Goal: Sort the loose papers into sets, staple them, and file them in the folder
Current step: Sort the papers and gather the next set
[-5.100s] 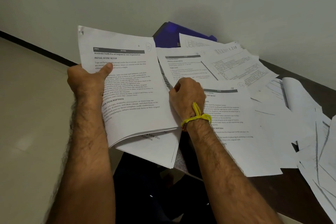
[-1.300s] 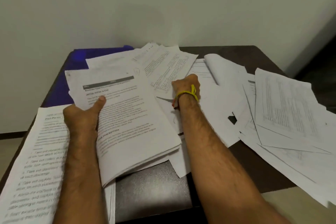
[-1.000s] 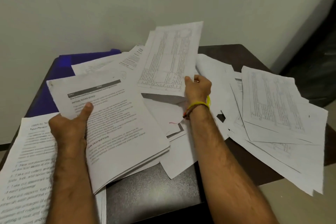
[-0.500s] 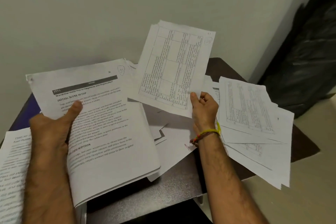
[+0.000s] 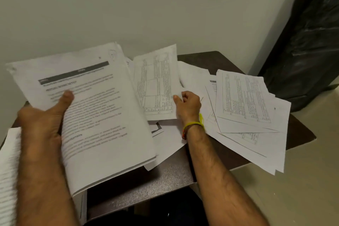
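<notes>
Dark table (image 5: 229, 61) against pale wall (image 5: 165, 5). Black glossy bag (image 5: 308, 42) right of table, on beige floor (image 5: 302, 189).

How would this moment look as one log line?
left hand: holds stack | right hand: holds table sheet | phase: sorting

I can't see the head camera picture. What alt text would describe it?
A person's left hand holds up a stack of printed pages while the right hand grips a single table-printed sheet. Loose papers cover a small dark table against a pale wall.
</notes>
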